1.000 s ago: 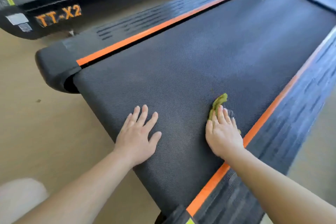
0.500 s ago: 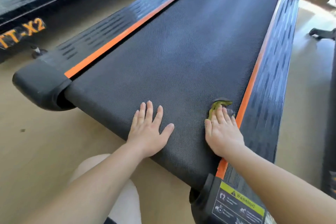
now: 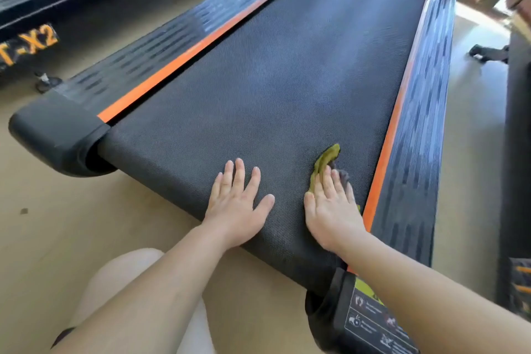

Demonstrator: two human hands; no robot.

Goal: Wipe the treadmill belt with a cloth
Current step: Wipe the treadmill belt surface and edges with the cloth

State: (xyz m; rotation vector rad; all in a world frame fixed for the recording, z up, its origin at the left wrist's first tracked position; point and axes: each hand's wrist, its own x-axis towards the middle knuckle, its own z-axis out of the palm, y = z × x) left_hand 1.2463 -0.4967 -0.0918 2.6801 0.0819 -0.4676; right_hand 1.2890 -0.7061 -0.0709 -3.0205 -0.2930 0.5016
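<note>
Status: over the last second it's mostly my head that moves, not the work. The view swings right and back, so the right side rail [image 3: 416,123] and the warning label [image 3: 373,322] on the near right end cap now show, and my knee [image 3: 120,282] is in shot near left. My right hand [image 3: 330,210] sits at about the same spot: near end of the treadmill belt [image 3: 273,80], right side, just beside the orange strip [image 3: 388,138]. Its fingers are straight and flat, pressing the cloth [image 3: 326,159] into the belt, not curled round it. The cloth is under palm and fingers. A green tail sticks out on the far side of the fingertips, and a grey fold shows at their right. The tail reads a touch further from the strip than half a second ago, though the changed view angle may account for that. My left hand [image 3: 238,204] has slid right: the gap between the two thumbs is clearly smaller than a second ago. It lies flat on bare belt, fingers spread, holding nothing, bracing. My read: the stroke along the right edge is at its near end or reversing. Cloth travel is small, so little new area gets covered, and the far stretch of belt has no cloth on it. Next stroke should go far or left, with pressure flat so the cloth doesn't bunch.
</note>
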